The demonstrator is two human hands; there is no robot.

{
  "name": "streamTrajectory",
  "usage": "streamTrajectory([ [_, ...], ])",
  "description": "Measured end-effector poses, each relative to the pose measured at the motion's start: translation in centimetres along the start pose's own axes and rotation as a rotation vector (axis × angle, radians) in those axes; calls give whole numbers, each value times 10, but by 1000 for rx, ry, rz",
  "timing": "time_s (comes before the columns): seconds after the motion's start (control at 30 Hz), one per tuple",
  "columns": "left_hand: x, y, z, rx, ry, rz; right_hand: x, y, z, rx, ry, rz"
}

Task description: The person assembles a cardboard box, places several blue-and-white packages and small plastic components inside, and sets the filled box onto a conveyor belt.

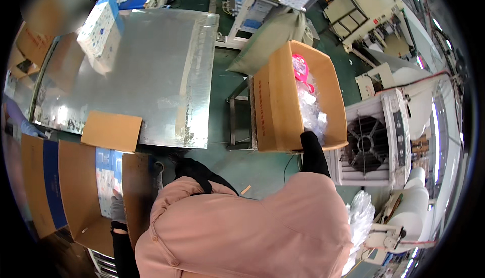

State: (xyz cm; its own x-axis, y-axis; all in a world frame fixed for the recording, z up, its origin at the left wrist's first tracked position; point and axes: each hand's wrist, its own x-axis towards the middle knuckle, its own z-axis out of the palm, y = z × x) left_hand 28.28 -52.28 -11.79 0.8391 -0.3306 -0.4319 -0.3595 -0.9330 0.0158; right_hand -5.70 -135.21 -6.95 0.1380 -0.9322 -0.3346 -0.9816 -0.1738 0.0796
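Hands half hidden: left (118,208) in carton (76,192), right (309,144) behind box (283,101).

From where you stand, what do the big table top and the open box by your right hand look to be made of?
The table top looks like sheet metal, dull silver with a soft glare and scuffed edges. The open box by the right hand looks like brown corrugated cardboard, matte, with folded flaps. The crinkled bags inside look like clear glossy plastic film.
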Motion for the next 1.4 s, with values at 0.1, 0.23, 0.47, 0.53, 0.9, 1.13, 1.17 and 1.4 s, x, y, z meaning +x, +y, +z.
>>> streamTrajectory([
  [0.1, -1, 6, -2, 75, -26, 0, 3, -2, 1, 1, 14, -52],
  [0.23, -23, 34, -31, 43, 107, 10, 16, -6, 10, -26, 29, -135],
  [0.47, -43, 79, -86, 180, 118, -44, 29, -4, 0, -13, 9, -106],
  [0.53, -54, 87, -100, 175, 108, -15, 33, -9, -5, -20, 8, -93],
  [0.9, -39, 79, -81, 77, 123, -49, 42, 5, -3, 8, 8, -68],
  [1.13, -41, 93, -93, 89, 62, -151, 36, 30, -2, 48, 4, -54],
  [1.17, -37, 96, -99, 91, 38, -148, 34, 42, 2, 69, 7, -43],
  [1.4, -35, 75, -73, 225, 103, -48, 90, 112, -51, -67, 266, -325],
])
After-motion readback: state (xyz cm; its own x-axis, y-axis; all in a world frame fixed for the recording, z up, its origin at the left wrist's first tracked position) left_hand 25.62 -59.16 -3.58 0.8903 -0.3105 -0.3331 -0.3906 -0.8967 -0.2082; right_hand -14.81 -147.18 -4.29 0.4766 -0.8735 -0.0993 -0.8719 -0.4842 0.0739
